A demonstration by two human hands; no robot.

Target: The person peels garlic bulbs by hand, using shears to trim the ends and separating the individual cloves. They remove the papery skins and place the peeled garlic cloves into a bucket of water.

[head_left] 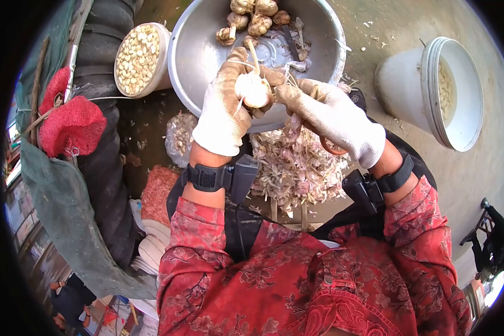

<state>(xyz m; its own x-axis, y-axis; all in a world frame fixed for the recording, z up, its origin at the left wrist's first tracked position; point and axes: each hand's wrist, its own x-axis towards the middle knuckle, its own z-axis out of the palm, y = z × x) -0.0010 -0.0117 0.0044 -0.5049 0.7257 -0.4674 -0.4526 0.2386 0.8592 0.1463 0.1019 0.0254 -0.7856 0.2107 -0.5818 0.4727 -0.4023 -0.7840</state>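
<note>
My left hand (223, 115), in a soiled white glove, is closed round a garlic bulb (253, 89) with its dry stem upright. The bulb is partly peeled and hangs over the near side of a metal basin (193, 61). Close to its right side is my right hand (341, 115), also gloved, with the fingers bent together. Below that palm shows the curved orange handle (331, 147) of a tool; its working end is hidden. Several unpeeled garlic bulbs (259, 23) lie at the basin's far side, with loose skins and a dark flat strip (290, 42) beside them.
A heap of garlic skins (299, 168) lies below my hands. On the left stands a bucket full of peeled cloves (138, 59); a tilted white bucket (414, 84) on the right holds more cloves. Red mesh (75, 126) and a dark ribbed pipe (103, 168) line the left.
</note>
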